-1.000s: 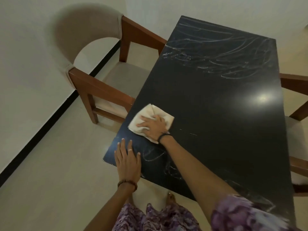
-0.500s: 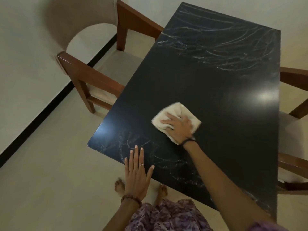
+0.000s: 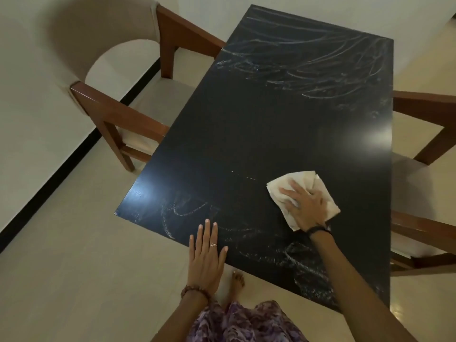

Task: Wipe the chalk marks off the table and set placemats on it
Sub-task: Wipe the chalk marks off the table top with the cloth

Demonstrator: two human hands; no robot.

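The black table (image 3: 271, 134) is bare across its middle and far end, so a hand could sweep there freely over the chalk marks (image 3: 308, 62). Near the front, the left hand (image 3: 206, 255) lies flat on the near edge and the right hand (image 3: 306, 206) presses a cloth (image 3: 278, 191) toward the right side. Wooden chairs flank it: one at left (image 3: 118, 112), one at right (image 3: 424, 104), both tucked against the table's edges

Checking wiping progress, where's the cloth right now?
In the head view, the cloth lies under the right hand, on the black table's near right part.
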